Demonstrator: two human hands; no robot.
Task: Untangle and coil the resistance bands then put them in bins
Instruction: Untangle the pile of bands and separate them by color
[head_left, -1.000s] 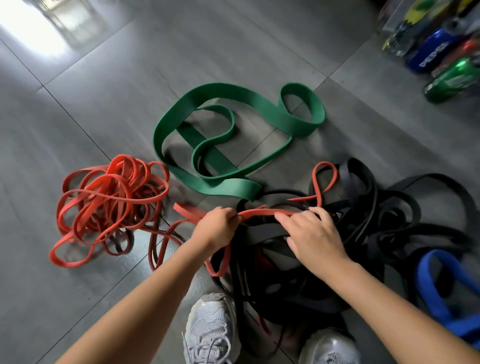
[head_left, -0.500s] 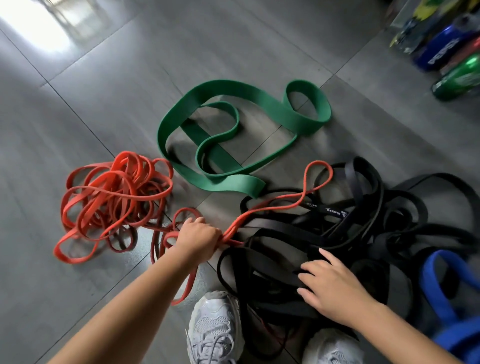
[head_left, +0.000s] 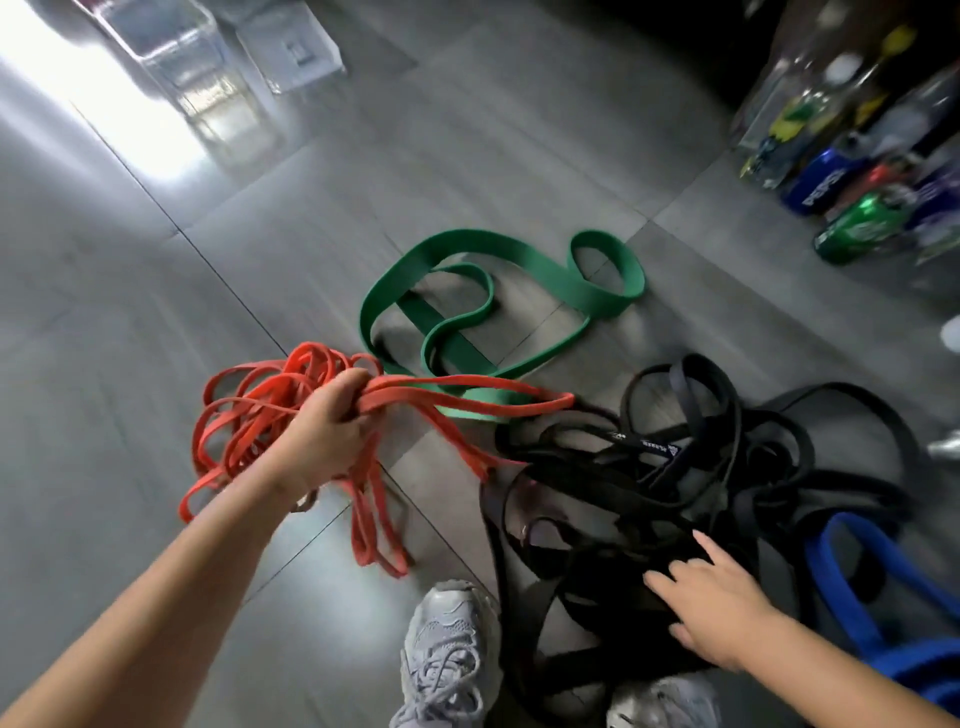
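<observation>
The left hand (head_left: 324, 434) grips flat, rubbery red bands (head_left: 244, 410) in looping strands. The right hand (head_left: 719, 605) rests, fingers spread, on tangled black bands (head_left: 675, 467).

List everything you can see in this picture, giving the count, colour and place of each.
red bands: tangled bunch, orange-red, left
green band: one, green, centre
black bands: tangled heap, black, right
blue band: at least one, blue, lower right
clear bins: two, transparent, top left
bottles and cans: several, mixed colours, top right
shoes: two, pale grey, bottom
left hand: one, gripping red bands
right hand: one, resting on black bands
</observation>
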